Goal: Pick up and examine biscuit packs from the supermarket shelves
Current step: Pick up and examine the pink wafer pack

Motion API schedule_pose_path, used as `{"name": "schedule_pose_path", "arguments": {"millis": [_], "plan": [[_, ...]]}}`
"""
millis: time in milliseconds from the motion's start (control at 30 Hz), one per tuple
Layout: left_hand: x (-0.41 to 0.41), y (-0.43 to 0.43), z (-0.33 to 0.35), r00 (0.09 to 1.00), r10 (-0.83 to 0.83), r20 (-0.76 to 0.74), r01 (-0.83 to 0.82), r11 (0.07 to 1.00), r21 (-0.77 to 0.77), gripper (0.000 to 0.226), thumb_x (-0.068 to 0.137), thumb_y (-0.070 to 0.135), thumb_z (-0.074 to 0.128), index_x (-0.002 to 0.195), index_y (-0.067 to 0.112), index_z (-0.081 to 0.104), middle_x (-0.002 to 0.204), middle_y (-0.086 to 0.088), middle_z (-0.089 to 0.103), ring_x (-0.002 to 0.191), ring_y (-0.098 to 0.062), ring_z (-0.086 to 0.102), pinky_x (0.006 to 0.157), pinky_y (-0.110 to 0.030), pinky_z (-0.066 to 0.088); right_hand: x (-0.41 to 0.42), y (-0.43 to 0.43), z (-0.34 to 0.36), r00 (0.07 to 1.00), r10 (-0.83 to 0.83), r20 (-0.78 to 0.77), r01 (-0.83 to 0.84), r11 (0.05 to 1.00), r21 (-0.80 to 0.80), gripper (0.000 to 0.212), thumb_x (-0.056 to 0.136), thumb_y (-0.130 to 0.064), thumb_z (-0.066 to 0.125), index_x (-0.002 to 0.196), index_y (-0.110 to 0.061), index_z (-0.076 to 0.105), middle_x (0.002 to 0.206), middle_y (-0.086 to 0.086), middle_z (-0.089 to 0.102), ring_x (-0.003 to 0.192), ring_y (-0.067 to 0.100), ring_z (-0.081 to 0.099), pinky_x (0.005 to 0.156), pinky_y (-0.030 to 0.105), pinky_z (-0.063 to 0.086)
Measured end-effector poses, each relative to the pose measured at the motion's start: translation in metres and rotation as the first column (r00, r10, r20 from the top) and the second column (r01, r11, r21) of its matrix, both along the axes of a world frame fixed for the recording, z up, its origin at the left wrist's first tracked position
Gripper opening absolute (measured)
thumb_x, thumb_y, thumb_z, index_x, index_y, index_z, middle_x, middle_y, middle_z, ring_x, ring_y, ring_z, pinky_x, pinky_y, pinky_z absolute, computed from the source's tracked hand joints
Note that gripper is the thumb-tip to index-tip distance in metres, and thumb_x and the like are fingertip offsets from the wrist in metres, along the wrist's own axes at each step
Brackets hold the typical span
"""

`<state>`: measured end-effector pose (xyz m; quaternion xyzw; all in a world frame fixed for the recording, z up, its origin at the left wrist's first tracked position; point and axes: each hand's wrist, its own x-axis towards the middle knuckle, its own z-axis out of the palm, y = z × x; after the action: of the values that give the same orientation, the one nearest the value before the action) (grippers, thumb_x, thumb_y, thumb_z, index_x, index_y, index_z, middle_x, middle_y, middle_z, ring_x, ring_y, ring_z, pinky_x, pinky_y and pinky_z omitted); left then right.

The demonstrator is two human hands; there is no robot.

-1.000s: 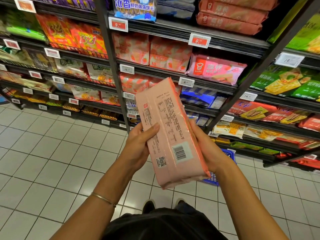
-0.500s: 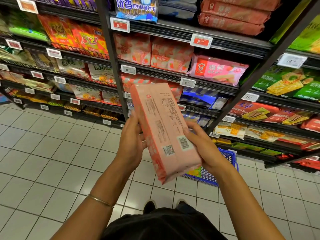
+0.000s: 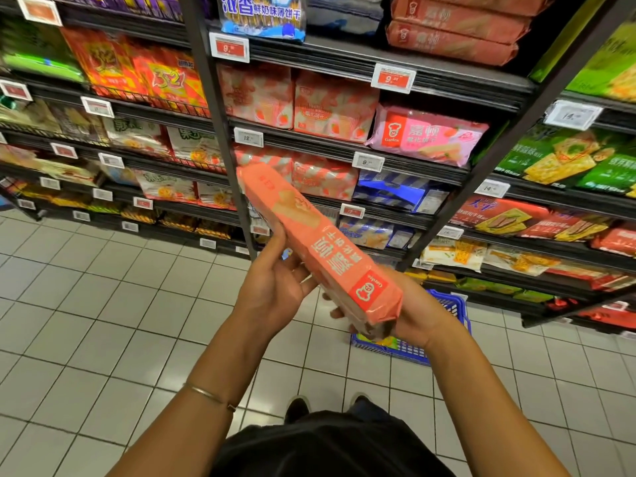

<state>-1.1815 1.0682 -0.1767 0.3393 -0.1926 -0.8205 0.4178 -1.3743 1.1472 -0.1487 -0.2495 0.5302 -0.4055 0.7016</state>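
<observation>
Nearest me, below the biscuit pack [image 3: 320, 249]: my shoes [image 3: 297, 407] on the white tile floor [image 3: 103, 321]. There's a thin bracelet [image 3: 210, 395] on my left wrist. My left hand [image 3: 275, 290] grips the pack's middle from its left, thumb up along the side, fingers curled behind. My right hand [image 3: 416, 315] cups the pack's near end, fingertips wrapped under it. The orange pack is in the air, tilted, far end up-left, red logo at the near end, printed front facing me. A blue basket [image 3: 447, 311] is on the floor behind the pack, right of it. Beyond the pack are shelves [image 3: 395, 166] of biscuit packs with price tags. A pink pack [image 3: 426, 136] lies above-right of it.
</observation>
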Motion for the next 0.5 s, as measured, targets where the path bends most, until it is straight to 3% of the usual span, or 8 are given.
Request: {"name": "schedule_pose_path", "arguments": {"millis": [100,233,300,400,500], "plan": [[0.005,-0.005,-0.002,0.995,0.046,0.089,-0.045,0.999,-0.011,0.055,0.084,0.048,0.072,0.13,0.02,0.063,0.119,-0.009,0.077,0.119,-0.031,0.071,0.095,-0.052,0.058,-0.005,0.005,-0.002,0.997,-0.054,-0.058,0.047,0.993,-0.111,0.035,0.092,-0.059,0.055,0.107,-0.039,0.08,0.111,-0.004,0.079,0.102,0.012,0.075,0.077,0.026,0.061],[0.008,-0.011,0.002,0.979,0.145,0.14,-0.153,0.987,0.043,0.068,0.075,0.048,0.079,0.134,0.023,0.059,0.122,-0.007,0.077,0.114,-0.028,0.073,0.09,-0.051,0.062,-0.013,0.01,-0.012,0.994,-0.103,0.04,0.11,0.972,-0.21,0.061,0.085,-0.065,0.071,0.135,-0.031,0.068,0.138,0.001,0.066,0.127,0.019,0.062,0.09,0.032,0.057],[0.007,-0.012,0.004,0.965,0.185,0.184,-0.196,0.979,0.046,0.079,0.068,0.05,0.083,0.138,0.025,0.057,0.124,-0.003,0.076,0.113,-0.024,0.074,0.087,-0.049,0.063,-0.012,0.01,-0.013,0.992,-0.12,0.037,0.125,0.963,-0.239,0.078,0.077,-0.067,0.078,0.141,-0.025,0.062,0.139,0.004,0.064,0.128,0.022,0.06,0.092,0.033,0.055],[0.006,-0.011,0.006,0.951,0.207,0.228,-0.218,0.976,0.022,0.089,0.065,0.051,0.086,0.144,0.028,0.052,0.127,0.001,0.075,0.114,-0.02,0.074,0.092,-0.051,0.06,-0.001,0.006,-0.007,0.987,-0.123,-0.105,0.086,0.949,-0.305,0.094,0.07,-0.072,0.08,0.146,-0.023,0.053,0.135,0.003,0.066,0.121,0.02,0.065,0.089,0.032,0.055],[0.009,-0.011,0.007,0.971,0.181,0.154,-0.185,0.983,0.009,0.08,0.073,0.054,0.081,0.144,0.028,0.054,0.13,-0.003,0.074,0.116,-0.025,0.073,0.088,-0.05,0.062,0.002,-0.001,-0.007,0.967,-0.252,-0.044,0.224,0.918,-0.329,0.084,0.075,-0.065,0.078,0.14,-0.018,0.055,0.132,0.007,0.07,0.128,0.029,0.063,0.101,0.042,0.055]]}}
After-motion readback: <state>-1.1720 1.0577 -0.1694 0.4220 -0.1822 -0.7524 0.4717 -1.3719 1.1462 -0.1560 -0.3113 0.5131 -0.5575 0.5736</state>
